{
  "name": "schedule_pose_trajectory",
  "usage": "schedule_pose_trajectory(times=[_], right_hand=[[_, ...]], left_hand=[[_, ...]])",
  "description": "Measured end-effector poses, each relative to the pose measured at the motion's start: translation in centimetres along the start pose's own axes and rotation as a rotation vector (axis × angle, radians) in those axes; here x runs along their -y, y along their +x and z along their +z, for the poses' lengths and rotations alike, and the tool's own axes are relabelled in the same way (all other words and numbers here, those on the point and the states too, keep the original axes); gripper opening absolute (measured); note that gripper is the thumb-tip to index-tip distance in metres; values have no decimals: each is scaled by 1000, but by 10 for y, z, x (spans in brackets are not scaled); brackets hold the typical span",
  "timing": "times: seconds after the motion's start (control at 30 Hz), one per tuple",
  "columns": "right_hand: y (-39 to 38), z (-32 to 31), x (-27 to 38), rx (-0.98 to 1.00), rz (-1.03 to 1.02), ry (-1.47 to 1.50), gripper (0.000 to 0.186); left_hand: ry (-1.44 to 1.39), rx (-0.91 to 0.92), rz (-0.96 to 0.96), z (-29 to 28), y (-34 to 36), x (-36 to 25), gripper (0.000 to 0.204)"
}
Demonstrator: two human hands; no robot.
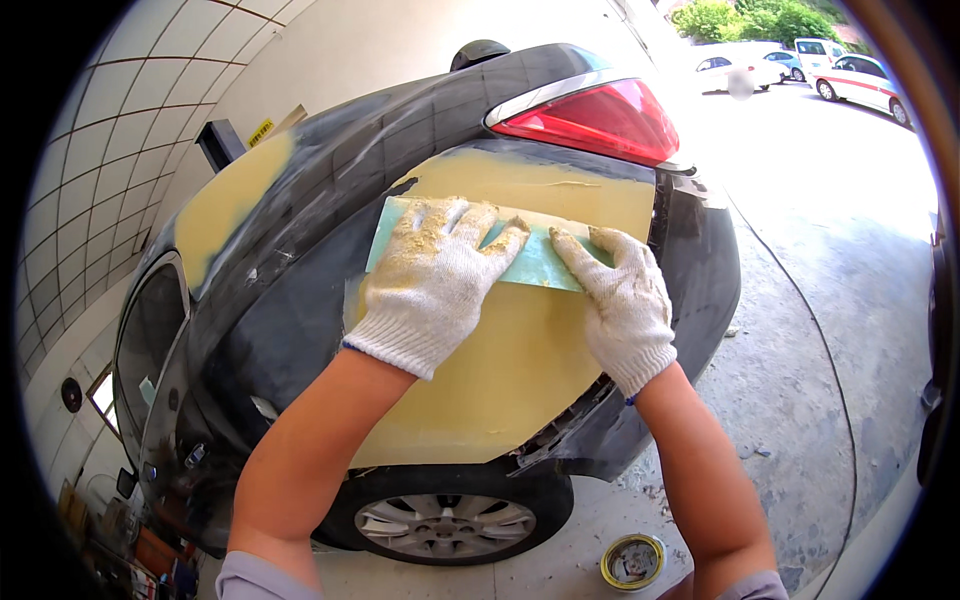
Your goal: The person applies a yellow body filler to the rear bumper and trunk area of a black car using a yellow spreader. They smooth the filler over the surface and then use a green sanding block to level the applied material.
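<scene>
A dark car [290,320] stands before me, its rear side panel coated with smooth yellow filler [480,380]. Across the upper part of that coat lies a long, flat, pale green spreader [540,262]. My left hand [425,285], in a white knit glove smeared with filler, presses on its left part, fingers over the top edge and thumb pointing right. At its right end my right hand [628,305], gloved alike, grips it with thumb and fingers. The spreader's lower edge rests against the filler; the fingertips behind it are hidden.
Above the panel sits a red tail light [600,122]; below is a wheel [445,525]. Another filler patch [230,215] covers the car's upper left. An open round tin [633,562] stands on the floor. A thin cable [815,320] runs along the right. Parked cars [860,80] are outside.
</scene>
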State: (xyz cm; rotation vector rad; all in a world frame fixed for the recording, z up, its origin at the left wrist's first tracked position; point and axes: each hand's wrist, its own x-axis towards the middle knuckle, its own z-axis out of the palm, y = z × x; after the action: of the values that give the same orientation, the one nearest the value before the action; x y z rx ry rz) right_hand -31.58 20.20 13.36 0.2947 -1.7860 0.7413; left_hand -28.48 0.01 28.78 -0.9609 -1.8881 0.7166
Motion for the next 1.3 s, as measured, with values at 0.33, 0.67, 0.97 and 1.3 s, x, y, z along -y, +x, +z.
schedule_pose_trajectory(times=[0.33, 0.67, 0.97, 1.3], right_hand=[[48, 4, -17, -4, 90, 64, 56], [-49, 49, 67, -21, 90, 75, 68], [-141, 70, 128, 56, 91, 148, 78], [-196, 53, 166, 245, 71, 207, 80]], left_hand=[[-38, -48, -13, 8, 55, 29, 45], [-30, 8, -52, 3, -75, 11, 63], [-69, 132, -100, -5, -182, -13, 66], [-94, 220, -179, -35, -251, -49, 60]])
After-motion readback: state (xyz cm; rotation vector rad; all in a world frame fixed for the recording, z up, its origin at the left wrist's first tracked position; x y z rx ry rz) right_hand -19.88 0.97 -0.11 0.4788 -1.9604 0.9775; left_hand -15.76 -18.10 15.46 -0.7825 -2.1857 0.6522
